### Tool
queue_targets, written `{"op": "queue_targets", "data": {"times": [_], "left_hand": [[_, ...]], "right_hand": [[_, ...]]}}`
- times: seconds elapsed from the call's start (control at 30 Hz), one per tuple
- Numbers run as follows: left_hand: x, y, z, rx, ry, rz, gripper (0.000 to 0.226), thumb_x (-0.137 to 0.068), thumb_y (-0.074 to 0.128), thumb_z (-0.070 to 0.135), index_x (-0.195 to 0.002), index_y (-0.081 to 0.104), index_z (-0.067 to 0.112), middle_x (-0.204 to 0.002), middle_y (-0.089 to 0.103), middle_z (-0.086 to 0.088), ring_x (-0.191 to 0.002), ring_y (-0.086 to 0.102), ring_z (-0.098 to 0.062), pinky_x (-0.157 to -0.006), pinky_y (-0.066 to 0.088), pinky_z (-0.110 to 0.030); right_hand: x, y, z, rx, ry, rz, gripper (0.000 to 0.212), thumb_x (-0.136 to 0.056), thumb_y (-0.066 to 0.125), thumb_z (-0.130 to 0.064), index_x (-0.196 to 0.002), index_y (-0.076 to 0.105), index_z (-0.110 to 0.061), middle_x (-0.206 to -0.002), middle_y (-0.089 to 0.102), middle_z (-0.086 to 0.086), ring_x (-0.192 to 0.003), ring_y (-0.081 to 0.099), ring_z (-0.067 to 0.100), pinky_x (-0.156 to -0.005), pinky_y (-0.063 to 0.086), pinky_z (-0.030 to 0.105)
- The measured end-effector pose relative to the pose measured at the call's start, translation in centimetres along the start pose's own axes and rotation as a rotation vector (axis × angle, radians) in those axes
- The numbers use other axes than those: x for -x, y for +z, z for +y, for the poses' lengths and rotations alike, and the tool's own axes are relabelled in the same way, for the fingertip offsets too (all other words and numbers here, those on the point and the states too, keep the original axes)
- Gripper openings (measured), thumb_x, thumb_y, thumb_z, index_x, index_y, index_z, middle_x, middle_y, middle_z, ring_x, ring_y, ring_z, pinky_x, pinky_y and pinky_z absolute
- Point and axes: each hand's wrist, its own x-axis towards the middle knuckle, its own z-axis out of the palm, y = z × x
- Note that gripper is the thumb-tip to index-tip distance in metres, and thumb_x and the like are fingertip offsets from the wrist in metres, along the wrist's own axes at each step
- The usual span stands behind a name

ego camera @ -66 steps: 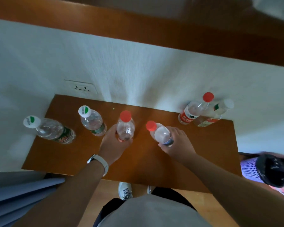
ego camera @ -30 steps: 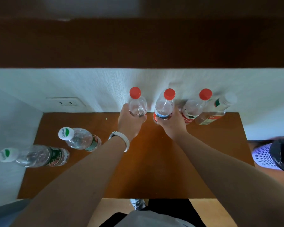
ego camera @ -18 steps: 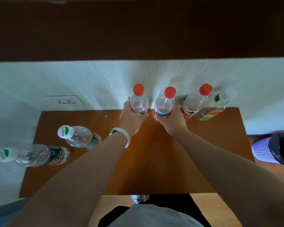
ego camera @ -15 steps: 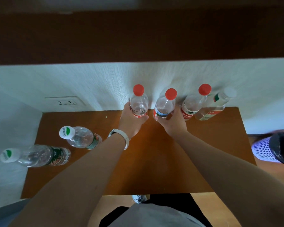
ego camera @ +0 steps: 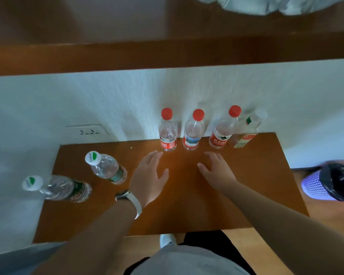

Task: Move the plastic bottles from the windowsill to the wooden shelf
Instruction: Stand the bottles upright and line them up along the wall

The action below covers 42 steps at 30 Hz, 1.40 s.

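Several clear plastic bottles stand on the wooden shelf [ego camera: 246,195]. Against the white wall stand three with red caps: one with a red label [ego camera: 168,132], one with a blue label [ego camera: 193,133], another with a red label [ego camera: 222,130], and beside it a white-capped bottle [ego camera: 246,132]. At the left are two white-and-green-capped bottles, one [ego camera: 105,167] nearer the middle and one [ego camera: 60,188] by the left edge. My left hand [ego camera: 149,177], with a white wristband, hovers open just in front of the first red-capped bottle. My right hand [ego camera: 216,169] is open too, apart from the bottles.
A dark wooden ledge [ego camera: 167,54] runs above the white wall, with pale cloth [ego camera: 276,4] at the top right. A wall socket [ego camera: 87,132] sits left of the bottles. A purple mesh bin with a black liner [ego camera: 330,183] stands right of the shelf. My shoe [ego camera: 167,241] shows below.
Both hands have let go of the two red-capped bottles, which now stand against the wall, and have drawn back towards me with fingers spread.
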Motion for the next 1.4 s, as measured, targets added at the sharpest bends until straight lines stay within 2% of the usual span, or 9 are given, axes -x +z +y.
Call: {"op": "queue_targets", "data": {"times": [0.07, 0.17, 0.27, 0.43, 0.57, 0.7, 0.93, 1.17, 1.4], "left_hand": [[0.8, -0.4, -0.8, -0.15, 0.118, 0.032, 0.053, -0.093, 0.061, 0.039, -0.141, 0.053, 0.016, -0.144, 0.054, -0.005, -0.135, 0.049, -0.025, -0.106, 0.038, -0.033], [1.8, -1.1, -1.7, -0.263, 0.195, 0.072, 0.05, -0.091, 0.058, 0.043, -0.134, 0.058, 0.016, -0.137, 0.06, -0.006, -0.129, 0.055, -0.028, -0.104, 0.044, -0.043], [3.0, -1.6, -2.3, -0.304, 0.229, 0.087, 0.049, -0.092, 0.057, 0.044, -0.134, 0.058, 0.018, -0.137, 0.06, -0.007, -0.128, 0.055, -0.029, -0.104, 0.047, -0.048], [5.0, -2.0, -3.3, -0.366, 0.262, 0.143, 0.047, -0.09, 0.066, 0.042, -0.131, 0.062, 0.02, -0.136, 0.061, -0.009, -0.128, 0.056, -0.031, -0.106, 0.04, -0.051], [6.7, -2.2, -3.9, -0.383, 0.214, 0.152, 0.043, -0.095, 0.057, 0.045, -0.131, 0.062, 0.022, -0.137, 0.061, -0.008, -0.129, 0.055, -0.03, -0.107, 0.041, -0.05], [8.5, -2.8, -4.3, -0.412, 0.085, 0.101, 0.049, -0.096, 0.039, 0.051, -0.135, 0.056, 0.026, -0.139, 0.058, -0.005, -0.132, 0.052, -0.028, -0.109, 0.041, -0.05], [12.4, -4.8, -5.8, -0.407, -0.244, 0.097, 0.052, -0.097, 0.043, 0.054, -0.143, 0.045, 0.032, -0.151, 0.046, 0.001, -0.142, 0.04, -0.023, -0.115, 0.028, -0.048], [16.1, -6.4, -6.7, -0.428, -0.482, 0.103, 0.056, -0.099, 0.034, 0.057, -0.15, 0.036, 0.033, -0.157, 0.037, 0.002, -0.147, 0.03, -0.022, -0.12, 0.023, -0.049], [18.6, -8.2, -8.0, -0.43, -0.588, 0.15, 0.06, -0.099, 0.036, 0.057, -0.153, 0.03, 0.032, -0.162, 0.028, 0.001, -0.15, 0.022, -0.022, -0.122, 0.017, -0.046]], "right_hand": [[1.0, -0.5, -0.3, 0.097, -0.081, -0.022, 0.059, -0.094, 0.053, -0.051, -0.145, 0.038, -0.027, -0.149, 0.038, -0.005, -0.124, 0.048, 0.017, -0.1, 0.047, 0.04], [2.5, -0.9, -1.0, 0.278, -0.236, -0.023, 0.06, -0.096, 0.048, -0.052, -0.149, 0.034, -0.026, -0.154, 0.033, -0.004, -0.14, 0.032, 0.019, -0.111, 0.034, 0.038], [3.8, -1.2, -2.0, 0.432, -0.345, -0.027, 0.063, -0.097, 0.041, -0.056, -0.151, 0.029, -0.027, -0.157, 0.029, -0.004, -0.144, 0.023, 0.017, -0.115, 0.024, 0.038], [5.1, -1.0, -3.9, 0.57, -0.478, -0.031, 0.063, -0.097, 0.034, -0.056, -0.153, 0.023, -0.028, -0.161, 0.023, -0.004, -0.148, 0.014, 0.018, -0.117, 0.011, 0.038], [5.4, -0.4, -5.0, 0.619, -0.6, -0.053, 0.063, -0.098, 0.033, -0.057, -0.153, 0.024, -0.028, -0.161, 0.023, -0.002, -0.149, 0.015, 0.019, -0.113, 0.003, 0.035], [4.5, 0.4, -6.0, 0.636, -0.705, -0.112, 0.063, -0.097, 0.031, -0.06, -0.152, 0.027, -0.028, -0.16, 0.025, -0.003, -0.148, 0.017, 0.02, -0.115, 0.007, 0.037], [3.7, 2.1, -9.9, 0.66, -0.951, -0.18, 0.059, -0.096, 0.04, -0.059, -0.141, 0.046, -0.022, -0.148, 0.047, 0.002, -0.138, 0.04, 0.026, -0.112, 0.027, 0.04], [2.6, 4.1, -13.1, 0.687, -1.096, -0.241, 0.061, -0.096, 0.035, -0.06, -0.145, 0.04, -0.024, -0.153, 0.04, 0.003, -0.142, 0.034, 0.026, -0.113, 0.021, 0.04], [3.0, 5.2, -14.3, 0.65, -1.104, -0.225, 0.063, -0.096, 0.032, -0.062, -0.148, 0.033, -0.026, -0.157, 0.033, 0.0, -0.146, 0.025, 0.023, -0.113, 0.011, 0.035]]}}
